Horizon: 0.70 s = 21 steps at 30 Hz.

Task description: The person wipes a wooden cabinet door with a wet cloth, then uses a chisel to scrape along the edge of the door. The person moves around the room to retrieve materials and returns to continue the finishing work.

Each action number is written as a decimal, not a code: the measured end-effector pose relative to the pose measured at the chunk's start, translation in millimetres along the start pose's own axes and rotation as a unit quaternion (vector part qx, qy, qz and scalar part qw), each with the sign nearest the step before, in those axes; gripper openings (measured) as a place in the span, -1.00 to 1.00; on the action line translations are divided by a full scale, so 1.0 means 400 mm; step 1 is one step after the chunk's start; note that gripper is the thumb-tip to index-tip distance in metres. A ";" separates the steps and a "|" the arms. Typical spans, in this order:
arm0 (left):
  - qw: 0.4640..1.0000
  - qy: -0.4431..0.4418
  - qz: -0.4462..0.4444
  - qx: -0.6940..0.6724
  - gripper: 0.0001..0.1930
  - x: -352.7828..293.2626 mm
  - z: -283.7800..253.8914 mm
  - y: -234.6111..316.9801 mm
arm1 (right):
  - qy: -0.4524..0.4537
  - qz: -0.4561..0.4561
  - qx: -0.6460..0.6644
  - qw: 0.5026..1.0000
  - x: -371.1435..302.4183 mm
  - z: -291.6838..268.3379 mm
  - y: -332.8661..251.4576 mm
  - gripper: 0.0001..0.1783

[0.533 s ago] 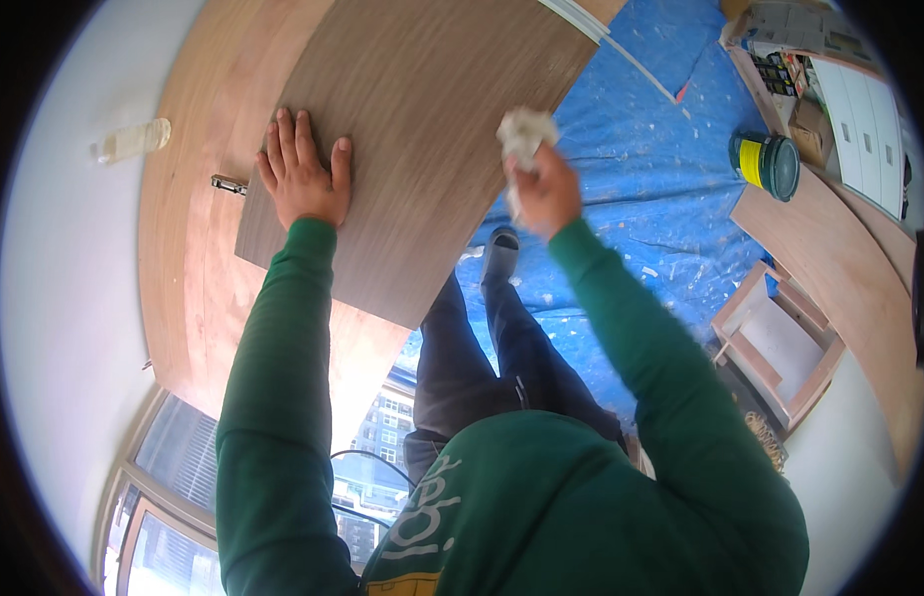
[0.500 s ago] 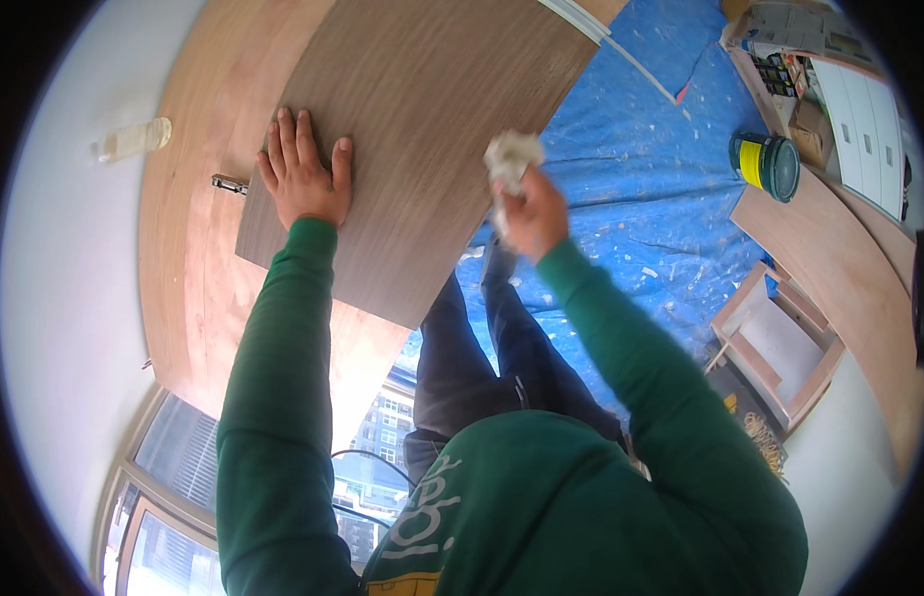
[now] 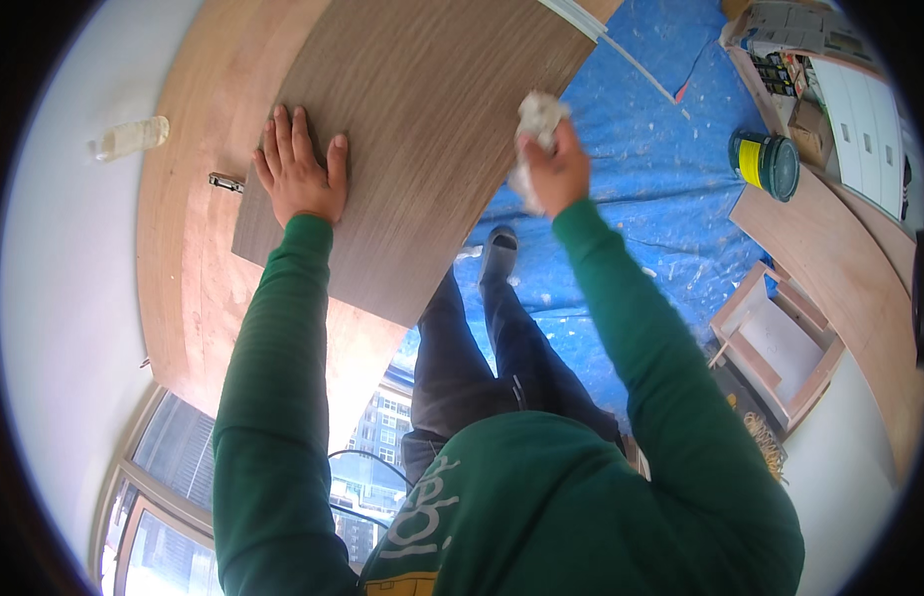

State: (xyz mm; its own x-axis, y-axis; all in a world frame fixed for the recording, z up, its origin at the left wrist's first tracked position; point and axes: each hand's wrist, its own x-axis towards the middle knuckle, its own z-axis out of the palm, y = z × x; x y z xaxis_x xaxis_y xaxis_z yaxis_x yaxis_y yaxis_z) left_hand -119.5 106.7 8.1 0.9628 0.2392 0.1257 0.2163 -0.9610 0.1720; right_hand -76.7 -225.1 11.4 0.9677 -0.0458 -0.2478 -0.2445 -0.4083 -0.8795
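Note:
A brown wood-grain panel (image 3: 412, 129) lies across a pale plywood work surface (image 3: 194, 288). My left hand (image 3: 301, 171) rests flat near the panel's left edge, fingers spread and thumb out to the side. In my right hand (image 3: 559, 171) is a crumpled off-white rag (image 3: 541, 114), gripped at the panel's right edge with the blue sheet behind it. Part of the rag hangs below the fingers. I cannot tell whether the rag touches the panel's edge. Just left of the panel sits a small metal hinge (image 3: 226, 183).
A clear bottle (image 3: 134, 138) lies at the far left. Blue sheeting (image 3: 640, 189) covers the floor to the right, with a dark green bucket (image 3: 766, 165), curved board (image 3: 829, 268) and wooden frame (image 3: 778, 343). White strips (image 3: 573, 18) lie at the panel's far corner.
My right hand has moved right and slightly away from me with the rag, from over the panel's edge to over the blue sheet. My left hand and the panel have shifted very slightly left.

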 end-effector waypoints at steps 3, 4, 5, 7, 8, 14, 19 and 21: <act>1.000 -0.004 -0.004 0.001 -0.23 -0.003 0.003 0.000 | -0.065 -0.024 -0.093 0.993 -0.234 0.083 0.042 -0.63; 1.000 -0.005 -0.006 -0.002 -0.23 -0.009 0.002 -0.001 | -0.110 -0.015 -0.076 0.991 -0.279 0.087 0.014 -0.62; 1.000 -0.005 -0.004 -0.005 -0.22 -0.007 0.000 -0.004 | -0.123 0.002 -0.074 0.990 -0.271 0.083 0.006 -0.61; 1.000 -0.002 -0.002 0.000 -0.24 -0.003 -0.002 -0.008 | -0.150 0.036 -0.071 0.985 -0.240 0.073 -0.005 -0.59; 1.000 -0.002 -0.003 0.006 -0.25 -0.005 -0.003 -0.007 | -0.127 0.027 -0.065 0.989 -0.207 0.062 -0.007 -0.60; 1.000 0.002 0.002 0.011 -0.26 -0.001 0.003 0.005 | 0.004 -0.004 0.071 0.997 0.099 -0.034 -0.005 -0.58; 1.000 -0.001 0.001 0.015 -0.26 -0.003 0.002 0.003 | 0.007 0.021 0.051 0.998 -0.190 0.094 0.025 -0.65; 1.000 0.000 0.001 0.007 -0.26 -0.005 -0.002 0.003 | -0.054 0.071 0.029 0.996 -0.282 0.108 0.000 -0.64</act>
State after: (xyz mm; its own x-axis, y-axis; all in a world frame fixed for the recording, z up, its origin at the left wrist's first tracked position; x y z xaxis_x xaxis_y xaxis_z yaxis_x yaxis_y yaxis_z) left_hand -121.2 105.1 8.9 0.9630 0.2380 0.1265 0.2173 -0.9632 0.1581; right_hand -188.4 -180.7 21.9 0.9121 -0.0002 -0.4100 -0.3839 -0.3515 -0.8539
